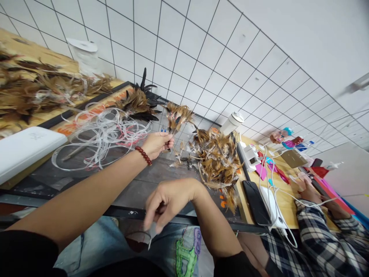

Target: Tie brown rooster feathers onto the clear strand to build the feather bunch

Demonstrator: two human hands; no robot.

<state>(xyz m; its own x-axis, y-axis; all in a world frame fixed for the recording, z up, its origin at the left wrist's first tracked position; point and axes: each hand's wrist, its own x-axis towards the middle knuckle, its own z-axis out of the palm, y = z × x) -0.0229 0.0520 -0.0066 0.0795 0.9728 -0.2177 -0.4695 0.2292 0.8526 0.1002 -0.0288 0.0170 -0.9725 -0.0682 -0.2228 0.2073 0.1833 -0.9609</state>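
Note:
My left hand (159,144), with a bead bracelet (143,155) at the wrist, pinches the lower end of a small brown feather bunch (176,114) above the dark tabletop. The feathers fan upward from the fingertips. My right hand (170,200) is over the table's front edge, above my lap, with its fingers curled together. A thin pale strand (150,241) hangs just below those fingers; blur hides whether they grip it. To the right of my hands lies a large pile of brown feathers (217,157). Loose feather bits (178,156) are scattered between.
Tangled clear plastic strips (100,132) and a dark feather bundle (140,102) lie left. A white box (29,148) stands far left. Right are a white cup (232,122), a phone (256,202), cables and a power strip (272,207). A co-worker's hand (308,190) is at the right.

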